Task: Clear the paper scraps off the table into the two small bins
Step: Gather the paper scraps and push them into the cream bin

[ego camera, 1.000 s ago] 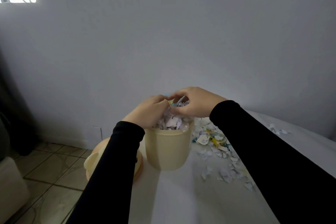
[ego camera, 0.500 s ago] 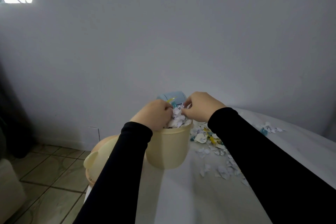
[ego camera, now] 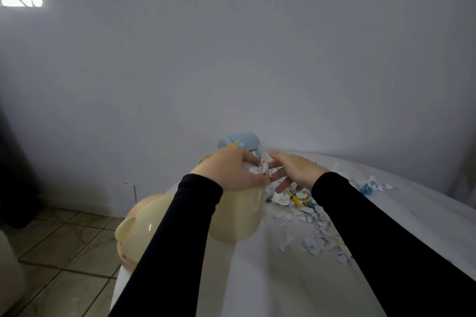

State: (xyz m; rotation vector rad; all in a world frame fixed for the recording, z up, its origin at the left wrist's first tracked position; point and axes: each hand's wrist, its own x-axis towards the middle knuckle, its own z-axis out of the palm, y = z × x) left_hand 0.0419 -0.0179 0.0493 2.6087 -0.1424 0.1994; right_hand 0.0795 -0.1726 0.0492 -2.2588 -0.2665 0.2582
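A cream bin [ego camera: 242,216] stands near the table's left edge, heaped with paper scraps [ego camera: 260,168] at its mouth. My left hand [ego camera: 231,170] rests curled on top of that heap, pressing on the scraps. My right hand [ego camera: 291,172] hovers just right of the bin's rim with fingers spread and pointing down, nothing held. A light blue bin [ego camera: 239,141] shows behind my hands, partly hidden. A trail of loose scraps [ego camera: 306,219] lies on the white table [ego camera: 270,278] right of the cream bin, and a smaller cluster of scraps [ego camera: 373,185] lies farther right.
A cream lid with small ears [ego camera: 136,231] sits on a peach-coloured object at the table's left corner, next to the bin. The table edge drops to a tiled floor [ego camera: 59,252] on the left. A plain wall stands close behind the table.
My right hand has let go of the heap, opened and moved a little right and down. The left hand stays on the scraps. The view has tilted, showing the blue bin behind.
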